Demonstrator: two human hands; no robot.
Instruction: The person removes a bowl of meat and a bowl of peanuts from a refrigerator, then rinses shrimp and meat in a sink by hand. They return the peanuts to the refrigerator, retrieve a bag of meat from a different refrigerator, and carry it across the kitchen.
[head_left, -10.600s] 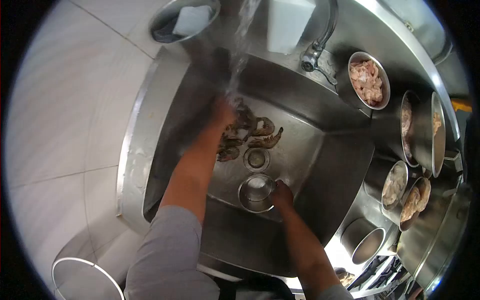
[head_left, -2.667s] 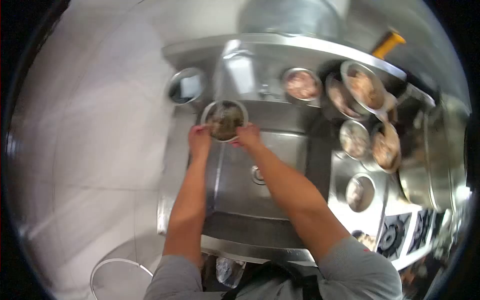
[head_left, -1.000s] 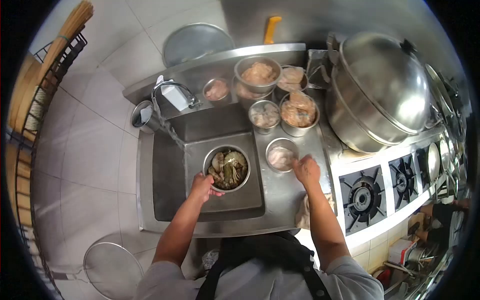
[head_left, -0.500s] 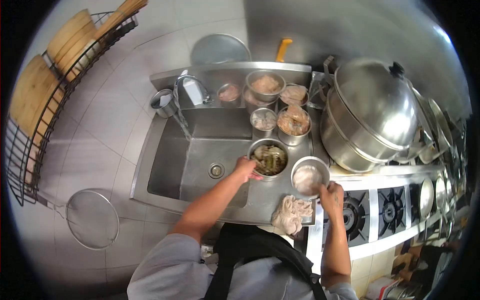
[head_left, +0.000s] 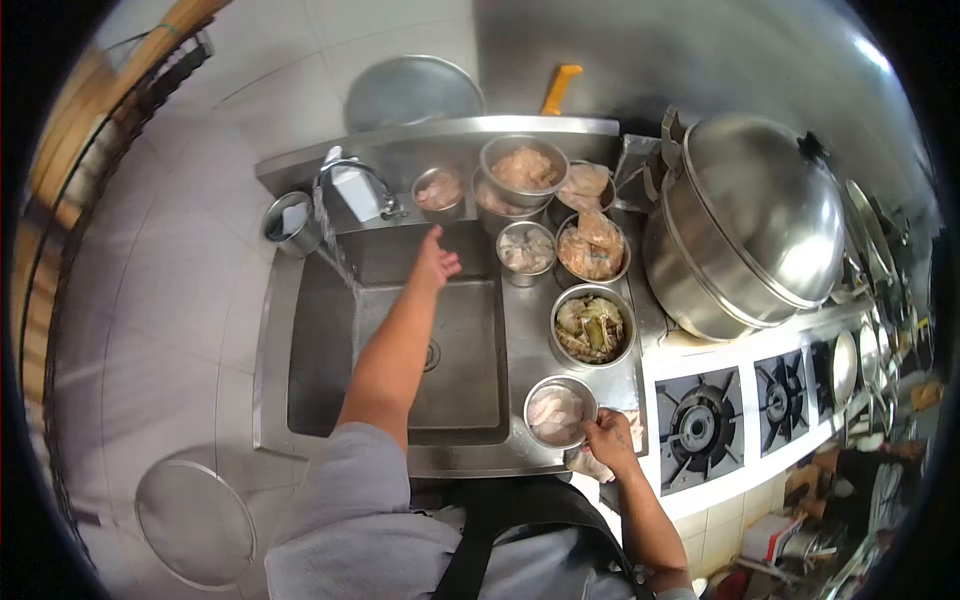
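My right hand [head_left: 610,440] grips the rim of a round steel container [head_left: 527,412] with pale raw meat in it, near the counter's front edge. My left hand [head_left: 436,263] is over the sink, empty, fingers apart, just below a small steel container [head_left: 440,217] of pink meat. Behind the held container stands a steel bowl [head_left: 556,342] of greenish, leafy-looking food. A pale, crumpled cloth-like bundle [head_left: 588,464] lies partly hidden under my right hand.
A steel sink [head_left: 460,405] has a curved faucet [head_left: 372,172] at its back left. Several meat-filled containers, including one stacked bowl [head_left: 484,160], line its right side. To the right are a large domed steamer pot [head_left: 745,230] and gas burners [head_left: 697,428].
My left hand has let go of the greenish food bowl, now farther right, and reaches back over the sink. My right hand has brought the meat container left and forward. The view has shifted.
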